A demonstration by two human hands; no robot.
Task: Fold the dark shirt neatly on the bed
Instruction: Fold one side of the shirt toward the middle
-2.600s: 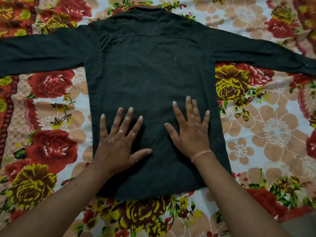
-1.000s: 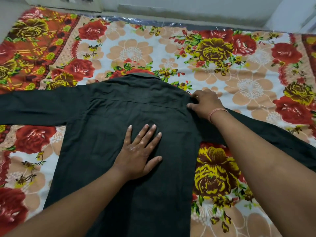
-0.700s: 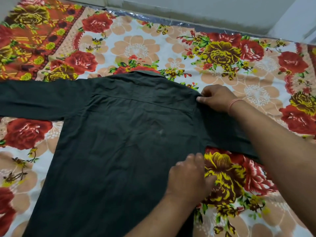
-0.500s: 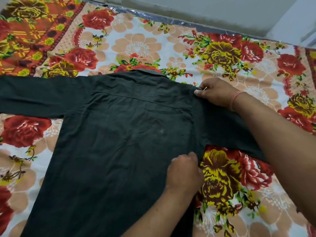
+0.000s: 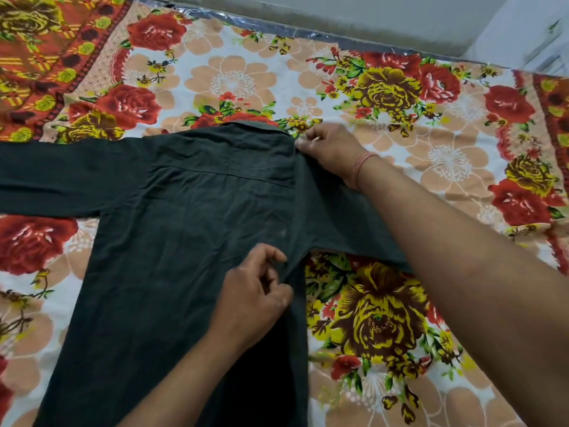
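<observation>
The dark shirt (image 5: 184, 241) lies back-up and flat on the flowered bed sheet (image 5: 246, 81), collar away from me, left sleeve stretched out to the left edge of view. My right hand (image 5: 332, 152) pinches the cloth at the right shoulder, beside the collar. My left hand (image 5: 255, 291) pinches the shirt's right side seam just below the armpit. The right sleeve runs out under my right forearm and is mostly hidden by it.
The sheet covers the bed on all sides of the shirt. A strip of shiny plastic (image 5: 277, 26) edges the bed's far side, with a pale wall (image 5: 369, 16) right behind it.
My left hand left the middle of the shirt's back and took hold of the right side seam under the armpit. My right hand stays pinched on the right shoulder.
</observation>
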